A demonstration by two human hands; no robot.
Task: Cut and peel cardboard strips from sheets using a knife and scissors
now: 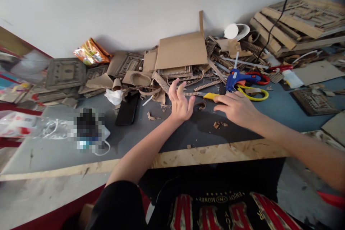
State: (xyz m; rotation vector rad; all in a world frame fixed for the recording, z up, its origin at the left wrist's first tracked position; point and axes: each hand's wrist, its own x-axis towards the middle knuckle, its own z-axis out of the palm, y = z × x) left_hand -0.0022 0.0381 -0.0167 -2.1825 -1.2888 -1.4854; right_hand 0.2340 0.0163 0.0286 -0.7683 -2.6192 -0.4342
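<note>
My left hand (181, 103) is raised over the dark work surface, its fingers spread and nothing in it. Behind it lie strips of corrugated cardboard (161, 82). My right hand (239, 109) is low over the table, at the handle end of a yellow utility knife (210, 96). The knife's blade points left, and the fingers hide the rear of its handle. My thumb and index finger are apart, not wrapped round the knife. Just beyond that hand are a blue hot glue gun (234, 79) and scissors with yellow handles (257, 95).
Cardboard scraps and a large cardboard sheet (182, 51) crowd the back by the wall. Stacked cardboard panels (307, 21) stand back right, with a black cable (281, 14) hanging before them. A black phone (127, 110) lies left; the table's wooden edge (210, 153) runs in front.
</note>
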